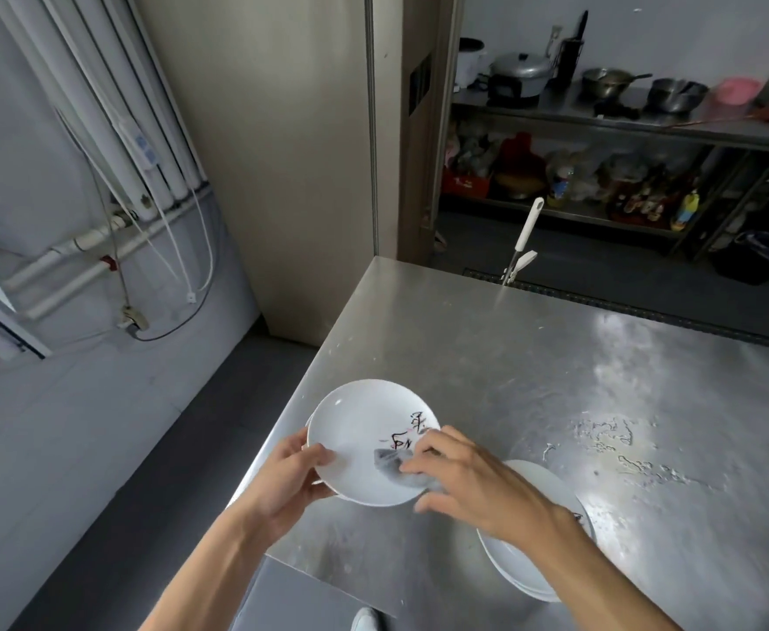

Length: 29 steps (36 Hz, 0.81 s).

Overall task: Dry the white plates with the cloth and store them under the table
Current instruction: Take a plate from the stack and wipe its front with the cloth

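- The left hand [291,480] pinches the white plate [360,430] by its rim, thumb on top, above the steel table [555,380].
- The right hand [464,480], fingers curled, presses the grey cloth [389,462] onto it.
- A plate stack [533,571] lies beside.

Head view, aimed forward and down.
The table [533,357] corner is seen from close above; shelves [569,116] are seen far behind.
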Available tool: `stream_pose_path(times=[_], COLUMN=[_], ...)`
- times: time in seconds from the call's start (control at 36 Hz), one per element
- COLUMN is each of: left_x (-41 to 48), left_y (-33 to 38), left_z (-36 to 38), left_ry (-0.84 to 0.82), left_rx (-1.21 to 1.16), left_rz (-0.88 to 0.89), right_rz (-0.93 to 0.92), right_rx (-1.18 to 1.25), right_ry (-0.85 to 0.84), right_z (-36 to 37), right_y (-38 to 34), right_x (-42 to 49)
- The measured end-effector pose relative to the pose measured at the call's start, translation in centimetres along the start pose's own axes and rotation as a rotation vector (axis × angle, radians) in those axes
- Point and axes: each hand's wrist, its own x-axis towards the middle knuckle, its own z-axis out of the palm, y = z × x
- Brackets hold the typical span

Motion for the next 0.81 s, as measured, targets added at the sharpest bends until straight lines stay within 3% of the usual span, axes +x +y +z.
stream_pose_path(times=[0.08, 0.14, 0.22, 0.28, 0.39, 0.56, 0.61, 0.72, 0.81], left_x=[-0.3, -0.6, -1.1, -1.1, -1.2, -0.6, -0.4, -0.1, -0.1], left_y=[-0.8, -1.1, -0.8, -0.8, -1.3, -1.9, -1.8, -2.7, -4.1], left_z=[1.8, 2.3, 1.6, 1.4, 2.6, 2.7, 2.7, 2.6, 1.9], left_ry=[-0.041, -0.071, -0.012, 0.029, -0.067, -0.111, -0.087, 0.088, 0.101], left_rx=[0.015, 0.029, -0.012, -0.002, 0.031, -0.09, -0.138, -0.059, 0.055], left_rz=[0.039, 0.07, 0.129, 0.149, 0.13, 0.093, 0.065, 0.043, 0.037], right_rz=[-0.033, -0.036, 0.085, 0.169, -0.029, -0.1, -0.005, 0.541, 0.686], right_rx=[0.116, 0.138, 0.101, 0.035, -0.075, -0.177, -0.011, 0.573, 1.045], right_ry=[-0.033, 0.039, 0.198, 0.205, 0.183, 0.461, 0.487, 0.514, 0.566], right_z=[3.0, 4.0, 3.0, 2.5, 4.2, 4.2, 4.1, 4.0, 3.9], right_y=[-3.1, -4.0, -1.8, -0.9, -2.7, -2.4, -2.6, -1.7, -0.9], right_x=[0.7, 0.9, 0.0, -0.6, 0.1, 0.5, 0.8, 0.7, 0.1])
